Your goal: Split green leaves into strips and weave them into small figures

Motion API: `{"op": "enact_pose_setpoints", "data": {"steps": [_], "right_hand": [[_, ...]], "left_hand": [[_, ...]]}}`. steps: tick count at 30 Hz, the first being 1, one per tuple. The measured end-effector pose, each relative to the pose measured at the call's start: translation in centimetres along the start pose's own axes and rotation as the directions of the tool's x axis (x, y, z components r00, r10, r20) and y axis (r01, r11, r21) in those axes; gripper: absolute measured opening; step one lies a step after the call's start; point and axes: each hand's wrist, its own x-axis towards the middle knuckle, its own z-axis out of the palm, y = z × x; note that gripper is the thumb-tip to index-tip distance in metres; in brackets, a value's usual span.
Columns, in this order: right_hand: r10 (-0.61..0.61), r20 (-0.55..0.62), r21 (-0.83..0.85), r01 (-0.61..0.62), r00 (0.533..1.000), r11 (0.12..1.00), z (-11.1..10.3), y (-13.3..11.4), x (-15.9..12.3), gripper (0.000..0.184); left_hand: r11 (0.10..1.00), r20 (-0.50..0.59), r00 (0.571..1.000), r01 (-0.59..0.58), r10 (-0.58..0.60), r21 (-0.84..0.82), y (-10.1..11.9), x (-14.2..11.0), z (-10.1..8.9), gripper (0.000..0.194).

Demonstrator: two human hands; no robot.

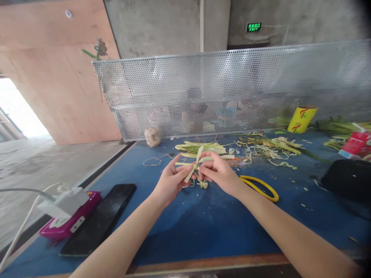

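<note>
Several pale leaf strips (196, 167) pinched crosswise between left hand (171, 180) and right hand (218, 172), both closed in narrow, held over blue bench (199, 235). Crossing could be lost if grip gets eased; strips might be torn if yanked tbh.

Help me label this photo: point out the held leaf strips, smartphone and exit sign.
Held leaf strips (196, 167), head view: central crossing.
Smartphone (100, 220), head view: middle of upper face.
Exit sign (254, 27), head view: lit front.
</note>
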Motion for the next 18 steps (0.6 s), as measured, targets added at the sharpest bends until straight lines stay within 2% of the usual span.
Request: {"op": "enact_pose_setpoints", "data": {"steps": [3,6,8,10,13,16,18], "right_hand": [[0.003,0.034,-0.069,-0.001,0.999,0.998,0.1,0.1,-0.2,0.017],[-0.029,0.003,-0.200,0.029,1.000,0.979,0.2,0.4,-0.3,0.023],[-0.095,-0.028,-0.318,0.082,0.995,0.945,0.1,0.7,-0.4,0.029],[-0.189,-0.028,-0.461,0.155,0.982,0.874,0.1,0.9,-0.5,0.033],[-0.351,0.008,-0.706,0.254,0.936,0.661,0.2,0.8,-0.9,0.034],[-0.535,0.088,-0.869,0.327,0.841,0.371,0.5,0.5,-1.3,0.029],[-0.603,0.159,-0.926,0.329,0.782,0.182,0.8,0.4,-1.4,0.022]], "left_hand": [[0.997,0.072,0.996,-0.046,0.042,0.055,-0.1,-0.1,0.0,0.092],[0.986,0.113,0.991,-0.081,0.065,0.147,-0.1,-0.2,-0.1,0.093],[0.980,0.106,0.991,-0.097,0.079,0.175,-0.1,-0.3,-0.1,0.093],[0.978,0.068,0.993,-0.112,0.101,0.178,-0.1,-0.2,-0.1,0.092],[0.977,-0.044,0.989,-0.133,0.142,0.166,-0.2,-0.1,0.0,0.091],[0.987,-0.138,0.983,-0.108,0.123,0.116,-0.2,0.0,0.1,0.088],[0.996,-0.160,0.983,-0.081,0.086,0.041,-0.1,0.0,0.2,0.085]]}}
